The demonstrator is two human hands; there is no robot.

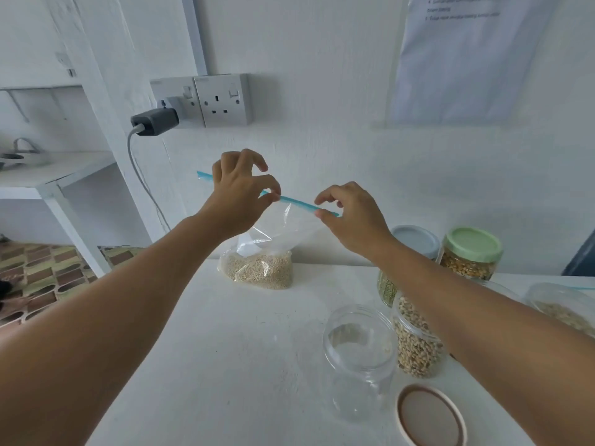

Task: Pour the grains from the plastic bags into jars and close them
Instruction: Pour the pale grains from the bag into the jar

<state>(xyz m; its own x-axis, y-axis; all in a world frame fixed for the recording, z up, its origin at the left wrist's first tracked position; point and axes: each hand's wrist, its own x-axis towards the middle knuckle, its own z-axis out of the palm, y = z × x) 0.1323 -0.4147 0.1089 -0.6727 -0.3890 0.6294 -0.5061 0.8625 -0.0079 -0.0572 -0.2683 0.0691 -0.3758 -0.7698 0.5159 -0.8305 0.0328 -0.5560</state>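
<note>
Left hand [240, 185] and right hand [349, 214] both pinching the blue zip strip [297, 202] of a plastic bag [262, 263] of pale grains, standing at the table's [225, 349] twelve o'clock edge. Open empty jar [360, 349] at four o'clock of the bag, loose lid [429, 416] just beyond at five. Strip seemingly sealed, hard to tell.

Both arms reach forward, left hand [240, 191] and right hand [352, 217] raised, fingertips pinching.

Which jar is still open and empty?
The clear jar nearest the camera: no lid, nothing inside. The other jars hold grains; its beige lid lies beside it.
</note>
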